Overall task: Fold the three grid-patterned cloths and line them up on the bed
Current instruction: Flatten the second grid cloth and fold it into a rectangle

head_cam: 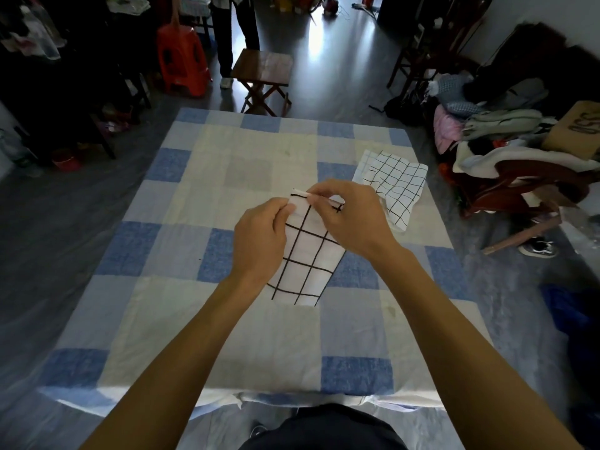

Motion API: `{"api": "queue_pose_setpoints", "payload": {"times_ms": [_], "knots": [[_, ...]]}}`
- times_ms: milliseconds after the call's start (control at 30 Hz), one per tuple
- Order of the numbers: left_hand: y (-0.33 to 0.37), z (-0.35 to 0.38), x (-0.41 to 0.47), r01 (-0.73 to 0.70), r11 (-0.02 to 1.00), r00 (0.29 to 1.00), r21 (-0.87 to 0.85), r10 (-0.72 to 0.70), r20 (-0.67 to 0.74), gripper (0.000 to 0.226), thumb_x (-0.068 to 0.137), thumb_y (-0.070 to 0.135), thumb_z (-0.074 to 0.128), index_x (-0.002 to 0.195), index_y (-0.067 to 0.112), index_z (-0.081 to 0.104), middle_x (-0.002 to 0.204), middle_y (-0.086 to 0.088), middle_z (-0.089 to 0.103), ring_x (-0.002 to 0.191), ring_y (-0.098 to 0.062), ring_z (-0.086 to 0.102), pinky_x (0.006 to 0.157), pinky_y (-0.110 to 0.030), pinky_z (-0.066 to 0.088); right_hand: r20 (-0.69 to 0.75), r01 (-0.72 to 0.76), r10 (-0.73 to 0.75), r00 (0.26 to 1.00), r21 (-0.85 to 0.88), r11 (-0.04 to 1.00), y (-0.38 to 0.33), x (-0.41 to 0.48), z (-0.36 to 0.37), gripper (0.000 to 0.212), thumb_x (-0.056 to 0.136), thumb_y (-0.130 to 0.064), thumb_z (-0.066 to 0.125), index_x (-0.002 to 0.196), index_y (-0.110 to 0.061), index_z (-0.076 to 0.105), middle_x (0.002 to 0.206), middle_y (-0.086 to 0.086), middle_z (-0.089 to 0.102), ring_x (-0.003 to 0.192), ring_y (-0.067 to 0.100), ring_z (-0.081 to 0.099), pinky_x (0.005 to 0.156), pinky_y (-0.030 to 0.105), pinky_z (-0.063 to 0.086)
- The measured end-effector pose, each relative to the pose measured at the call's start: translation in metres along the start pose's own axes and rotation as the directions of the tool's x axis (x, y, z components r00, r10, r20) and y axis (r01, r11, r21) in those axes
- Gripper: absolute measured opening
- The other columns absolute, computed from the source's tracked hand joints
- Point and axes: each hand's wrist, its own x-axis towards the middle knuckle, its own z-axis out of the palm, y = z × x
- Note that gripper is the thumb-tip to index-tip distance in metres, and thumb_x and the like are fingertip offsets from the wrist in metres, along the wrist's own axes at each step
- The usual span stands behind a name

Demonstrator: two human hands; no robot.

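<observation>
1. The bed (162, 241) wore a soft quilt of blue, grey and cream squares, faintly creased.
2. Over its middle was a white woven cloth (305, 261) with a thin black grid, folded into a long narrow panel that widened toward the top. Whether its lower end touched the quilt could not be told.
3. The left hand (259, 235) pinched the panel's upper left edge, fingers curled round the fabric.
4. The right hand (350, 216) gripped the top edge just beside it, thumb and forefinger closed on a rolled hem.
5. A second grid cloth (396, 183) lay unfolded and rumpled near the bed's far right side, its lines wavy, one corner drooping toward the hands.
6. Beyond the bed stood a square wooden stool (263, 69) on crossed legs, a glossy red plastic stool (181, 56) and a standing person (237, 37). A heap of soft clothes (487, 131) sat to the right.
</observation>
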Motion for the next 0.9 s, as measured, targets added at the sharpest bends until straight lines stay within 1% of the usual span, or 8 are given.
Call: {"api": "queue_pose_setpoints", "payload": {"times_ms": [100, 233, 300, 400, 500, 633, 733, 900], "knots": [[0.000, 0.001, -0.001, -0.068, 0.997, 0.998, 0.033, 0.068, 0.011, 0.017, 0.094, 0.012, 0.054, 0.103, 0.008, 0.068, 0.091, -0.005, 0.071, 0.079, -0.010, 0.059, 0.075, -0.017, 0.043, 0.035, 0.023, -0.025, 0.999, 0.069, 0.997, -0.005, -0.001, 0.008, 0.020, 0.089, -0.032, 0.065, 0.105, -0.021, 0.071, 0.097, -0.009, 0.070, 0.091, 0.000, 0.060, 0.082, 0.013, 0.045], [0.002, 0.002, -0.006, -0.061, 0.997, 0.998, 0.037, 0.061, 0.001, 0.018, 0.095, 0.015, 0.052, 0.103, 0.008, 0.067, 0.084, 0.002, 0.068, 0.071, 0.000, 0.051, 0.068, -0.004, 0.035, 0.014, 0.025, -0.025, 1.000, 0.040, 0.999, -0.008, 0.002, 0.013, 0.015, 0.092, -0.029, 0.061, 0.091, -0.021, 0.073, 0.086, -0.009, 0.070, 0.080, 0.005, 0.062, 0.076, 0.028, 0.051], [0.004, 0.002, -0.009, -0.023, 1.000, 1.000, -0.016, 0.022, -0.012, 0.021, 0.097, 0.022, 0.048, 0.101, 0.010, 0.065, 0.073, 0.009, 0.059, 0.057, -0.001, 0.048, 0.057, -0.006, 0.036, -0.011, -0.001, 0.002, 1.000, 0.058, 0.998, -0.009, 0.002, 0.014, 0.015, 0.092, -0.031, 0.060, 0.091, -0.022, 0.073, 0.086, -0.009, 0.070, 0.079, 0.006, 0.062, 0.074, 0.030, 0.052], [0.003, 0.001, -0.013, -0.005, 0.999, 1.000, -0.037, 0.004, -0.026, 0.028, 0.097, 0.031, 0.044, 0.099, 0.011, 0.064, 0.064, 0.006, 0.055, 0.049, -0.002, 0.044, 0.050, -0.014, 0.037, -0.044, -0.003, 0.005, 0.999, 0.063, 0.998, -0.011, 0.002, 0.015, 0.016, 0.092, -0.031, 0.060, 0.091, -0.022, 0.073, 0.088, -0.008, 0.071, 0.080, 0.007, 0.062, 0.075, 0.032, 0.053], [-0.006, -0.001, -0.017, -0.001, 1.000, 0.999, -0.002, 0.001, -0.041, 0.031, 0.097, 0.033, 0.044, 0.097, 0.009, 0.064, 0.068, 0.008, 0.057, 0.050, -0.003, 0.044, 0.051, -0.009, 0.038, -0.090, -0.021, 0.026, 0.996, 0.053, 0.998, -0.010, 0.003, 0.016, 0.016, 0.092, -0.032, 0.060, 0.091, -0.022, 0.073, 0.090, -0.009, 0.071, 0.082, 0.007, 0.062, 0.076, 0.034, 0.053], [-0.015, -0.001, -0.029, 0.024, 0.999, 0.999, -0.037, -0.026, -0.047, 0.038, 0.095, 0.040, 0.041, 0.095, 0.010, 0.064, 0.065, 0.000, 0.061, 0.052, -0.010, 0.049, 0.048, -0.024, 0.043, -0.072, -0.022, 0.024, 0.997, 0.025, 0.999, -0.009, 0.004, 0.020, 0.017, 0.092, -0.033, 0.059, 0.093, -0.024, 0.073, 0.092, -0.009, 0.071, 0.082, 0.007, 0.062, 0.076, 0.034, 0.053], [-0.019, -0.001, -0.033, 0.023, 0.997, 1.000, -0.073, -0.024, -0.016, 0.049, 0.093, 0.053, 0.036, 0.079, 0.011, 0.059, 0.053, 0.001, 0.049, 0.045, -0.008, 0.040, 0.044, -0.023, 0.036, -0.069, 0.006, -0.006, 0.998, 0.002, 1.000, -0.010, 0.005, 0.026, 0.018, 0.093, -0.034, 0.058, 0.094, -0.024, 0.073, 0.092, -0.008, 0.071, 0.083, 0.009, 0.063, 0.075, 0.036, 0.054], [-0.026, -0.008, -0.042, 0.022, 1.000, 0.998, -0.005, -0.022, 0.057, 0.041, 0.093, 0.040, 0.050, 0.060, 0.016, 0.041, 0.049, 0.011, 0.036, 0.043, -0.008, 0.035, 0.046, -0.018, 0.032, -0.116, -0.008, 0.010, 0.993, 0.010, 1.000, -0.004, 0.006, 0.024, 0.017, 0.092, -0.034, 0.059, 0.092, -0.025, 0.073, 0.092, -0.009, 0.072, 0.083, 0.008, 0.063, 0.076, 0.034, 0.053]]}}
